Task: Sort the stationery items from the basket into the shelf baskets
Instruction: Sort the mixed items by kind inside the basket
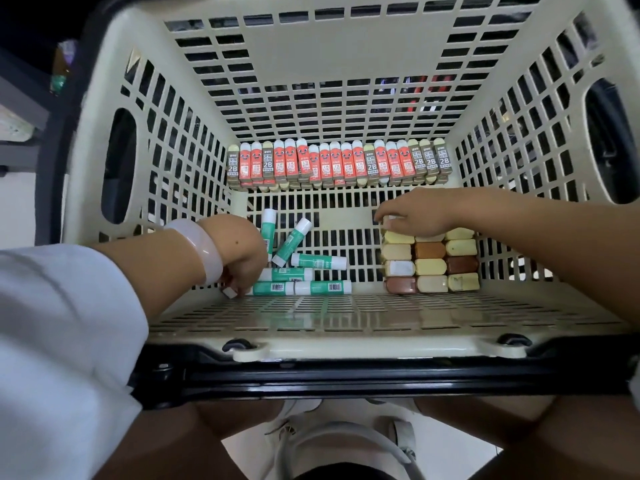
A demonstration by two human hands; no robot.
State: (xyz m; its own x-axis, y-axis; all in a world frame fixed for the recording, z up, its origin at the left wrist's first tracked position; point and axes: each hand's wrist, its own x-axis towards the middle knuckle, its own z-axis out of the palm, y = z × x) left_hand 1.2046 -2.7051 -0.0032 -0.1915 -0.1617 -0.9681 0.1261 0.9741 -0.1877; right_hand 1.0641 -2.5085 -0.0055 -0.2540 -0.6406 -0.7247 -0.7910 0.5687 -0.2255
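Basket (329, 344): erasers (337, 164), glue sticks (301, 275).

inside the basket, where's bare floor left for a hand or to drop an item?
Free: the middle of the basket floor, between the glue sticks and the eraser block, running up to the eraser row at the back wall. Also free is the right strip beside the block. Crowded: the left near corner, where the left hand is among the sticks; the right hand is on the block.

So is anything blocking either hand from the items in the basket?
Nothing visible. The left hand is already on the glue sticks, the right hand on the eraser block.
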